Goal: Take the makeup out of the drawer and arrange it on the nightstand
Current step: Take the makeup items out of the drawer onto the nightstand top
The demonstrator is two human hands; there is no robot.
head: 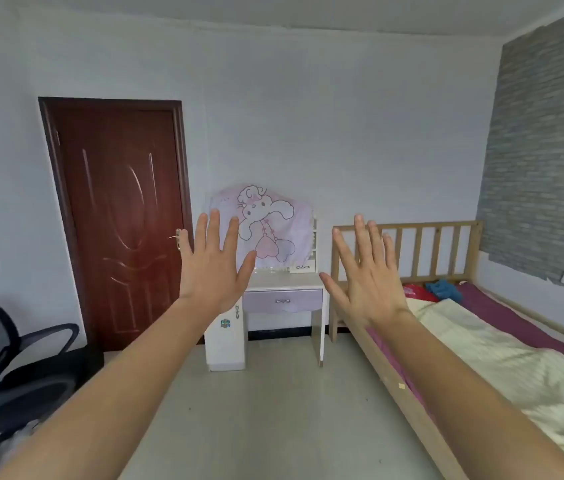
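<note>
A white nightstand [318, 327] stands against the far wall between the door and the bed. Its lilac drawer [282, 301] with a small metal handle is closed. A pink cartoon cloth [266, 223] covers the upright part above the top. No makeup is in sight. My left hand [213, 263] is raised in front of me with the fingers spread and straight, holding nothing. My right hand [365, 273] is raised the same way, fingers spread, empty. Both hands are far from the nightstand, which stands across the room.
A dark red door [121, 216] is shut at the left. A black mesh office chair [13, 368] stands at the lower left. A wooden bed [408, 403] with a cream blanket and purple sheet fills the right side. Grey floor [273, 410] lies between me and the nightstand.
</note>
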